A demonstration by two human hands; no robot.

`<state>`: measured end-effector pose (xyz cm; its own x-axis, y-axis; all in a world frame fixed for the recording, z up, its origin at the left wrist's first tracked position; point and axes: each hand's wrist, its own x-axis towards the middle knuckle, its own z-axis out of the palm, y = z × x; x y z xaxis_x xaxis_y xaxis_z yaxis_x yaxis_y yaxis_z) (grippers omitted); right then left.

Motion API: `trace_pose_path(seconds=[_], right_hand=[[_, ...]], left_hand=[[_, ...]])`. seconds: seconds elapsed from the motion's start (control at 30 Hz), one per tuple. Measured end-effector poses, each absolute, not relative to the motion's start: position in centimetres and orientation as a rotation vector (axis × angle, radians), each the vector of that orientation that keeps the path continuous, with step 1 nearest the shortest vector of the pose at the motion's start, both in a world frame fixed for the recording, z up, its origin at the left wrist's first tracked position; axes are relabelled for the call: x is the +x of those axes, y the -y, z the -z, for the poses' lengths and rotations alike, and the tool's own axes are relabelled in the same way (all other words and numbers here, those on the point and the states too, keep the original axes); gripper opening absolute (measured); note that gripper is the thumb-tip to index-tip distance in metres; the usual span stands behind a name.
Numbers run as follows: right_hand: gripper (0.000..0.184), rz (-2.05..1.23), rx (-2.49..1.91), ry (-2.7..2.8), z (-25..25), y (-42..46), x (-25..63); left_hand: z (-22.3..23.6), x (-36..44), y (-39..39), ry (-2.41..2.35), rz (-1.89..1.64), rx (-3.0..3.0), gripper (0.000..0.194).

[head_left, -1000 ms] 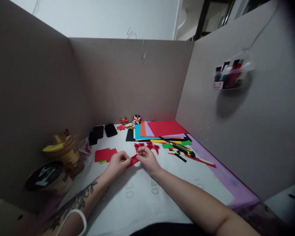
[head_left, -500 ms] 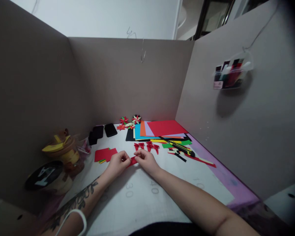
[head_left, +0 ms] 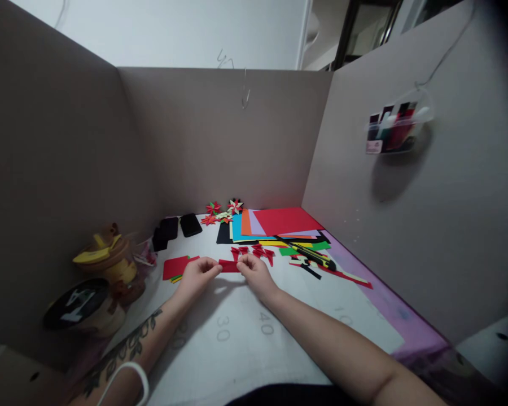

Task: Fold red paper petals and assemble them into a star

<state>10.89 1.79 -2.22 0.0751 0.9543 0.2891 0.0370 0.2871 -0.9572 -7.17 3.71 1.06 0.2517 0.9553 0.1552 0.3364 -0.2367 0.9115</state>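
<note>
Head camera, looking forward and down: your left hand [head_left: 200, 274] pinches one end of a narrow red paper strip [head_left: 229, 267] between thumb and fingers, and your right hand [head_left: 257, 276] grips the other end the same way. The strip is a flat, matte, straight-edged oblong, stretched nearly level between your fingertips, above the middle of a white work surface [head_left: 245, 355] printed with faint grey numerals. A soft shadow spreads below your hands. Just beyond the strip lie small folded red pieces [head_left: 257, 252], sharply creased and pointed. Beside your left hand, smooth red rectangles [head_left: 175, 268] lie over slivers of green and yellow paper. Farther to the right, a slim black-and-yellow cutter [head_left: 317, 257] rests on thin paper offcuts. Behind it, flat coloured sheets [head_left: 288, 221] overlap in a loose fan, a red one on top. Left of these sit spiky, many-pointed paper stars [head_left: 235, 206], and farther left a flat black object [head_left: 190, 224] with rounded corners. Plain grey panels [head_left: 228, 135] enclose the surface on three sides.
</note>
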Motion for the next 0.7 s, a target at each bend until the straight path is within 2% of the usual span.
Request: trace_pose_path(seconds=[0.37,0.47,0.7], right_hand=[[0.014,-0.940,-1.039,1.270,2.16,-1.57,10.77],[0.014,-0.948,-1.049,1.270,2.05,-1.55,10.77],[0.013,-0.967,-1.076,1.259,2.13,-1.61,10.74]], left_hand=[[-1.11,-6.83,-3.30,-1.129,-1.063,1.605,0.026],[-1.21,-6.86,-3.29,-1.158,-1.033,1.647,0.031],[-0.96,-6.98,-3.21,-1.229,-1.017,1.833,0.026]])
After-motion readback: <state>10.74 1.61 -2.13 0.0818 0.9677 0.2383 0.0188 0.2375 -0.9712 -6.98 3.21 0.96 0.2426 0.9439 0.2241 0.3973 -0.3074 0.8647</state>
